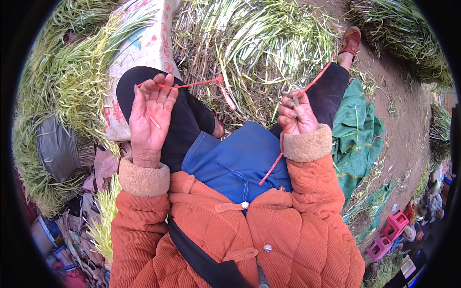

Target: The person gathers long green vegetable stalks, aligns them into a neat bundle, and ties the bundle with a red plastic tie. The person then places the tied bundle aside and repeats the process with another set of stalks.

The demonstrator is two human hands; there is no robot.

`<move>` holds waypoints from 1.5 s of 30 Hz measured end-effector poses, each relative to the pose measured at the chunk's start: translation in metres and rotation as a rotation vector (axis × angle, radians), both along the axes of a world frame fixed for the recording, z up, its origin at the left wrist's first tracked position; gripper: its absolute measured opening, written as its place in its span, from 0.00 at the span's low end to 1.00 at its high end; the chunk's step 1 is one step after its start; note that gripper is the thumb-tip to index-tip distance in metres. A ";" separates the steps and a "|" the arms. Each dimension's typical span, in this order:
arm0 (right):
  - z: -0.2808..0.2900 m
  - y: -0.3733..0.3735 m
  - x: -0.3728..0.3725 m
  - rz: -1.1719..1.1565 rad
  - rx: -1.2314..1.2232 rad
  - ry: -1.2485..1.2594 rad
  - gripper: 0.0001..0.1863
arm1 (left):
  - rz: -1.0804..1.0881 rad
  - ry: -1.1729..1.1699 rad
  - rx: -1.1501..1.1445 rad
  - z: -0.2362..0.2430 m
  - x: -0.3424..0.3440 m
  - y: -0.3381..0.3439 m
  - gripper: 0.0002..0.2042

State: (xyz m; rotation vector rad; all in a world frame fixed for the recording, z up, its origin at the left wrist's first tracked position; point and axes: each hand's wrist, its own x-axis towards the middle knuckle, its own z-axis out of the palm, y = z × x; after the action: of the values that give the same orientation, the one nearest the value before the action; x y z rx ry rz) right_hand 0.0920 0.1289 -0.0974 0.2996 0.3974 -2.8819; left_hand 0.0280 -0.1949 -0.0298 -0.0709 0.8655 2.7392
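My left hand (151, 117) is raised palm up over my bent left knee, fingers loosely bent. It holds a thin red string (194, 84) at the fingertips; a short piece of red shows in the palm. The string stretches right to a small knot, and its end dangles over a large heap of long green leafy stalks (259, 53). My right hand (298, 114) is closed, thumb and fingers pinching another length of red string (272, 168). One part runs up past my right knee; the other hangs across my blue apron (235, 153).
A white sack (139, 62) with red print lies at front left beside more green stalks (79, 79). Green mesh cloth (355, 129) spreads by my right leg. Pink plastic stools (394, 225) and several people are at the far right. Another stalk heap (403, 38) lies at top right.
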 end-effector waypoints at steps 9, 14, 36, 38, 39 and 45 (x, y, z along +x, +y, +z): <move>0.024 -0.088 -0.005 0.311 -0.016 0.085 0.23 | 0.181 0.121 -0.487 -0.001 0.018 0.038 0.20; 0.031 -0.103 -0.025 0.300 -0.161 -0.074 0.20 | -0.078 0.139 -0.606 0.001 0.031 0.046 0.19; 0.031 -0.057 -0.028 0.014 0.637 0.098 0.07 | -0.062 0.084 -1.604 0.106 0.044 -0.060 0.09; 0.038 -0.065 -0.028 0.069 0.833 0.113 0.07 | 0.314 0.423 -1.836 0.120 0.034 -0.051 0.07; 0.042 -0.070 -0.027 0.073 0.838 0.155 0.08 | 0.457 0.529 -1.728 0.118 0.028 -0.037 0.07; 0.059 -0.074 -0.016 0.156 0.760 0.160 0.07 | -0.526 0.250 -1.111 0.037 0.025 0.085 0.16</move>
State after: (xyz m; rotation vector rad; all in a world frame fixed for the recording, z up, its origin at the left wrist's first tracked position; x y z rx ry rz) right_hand 0.0764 0.0549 -0.0386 0.1384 1.4660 -2.4850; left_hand 0.0527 -0.1094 0.0075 0.2518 2.0090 1.5446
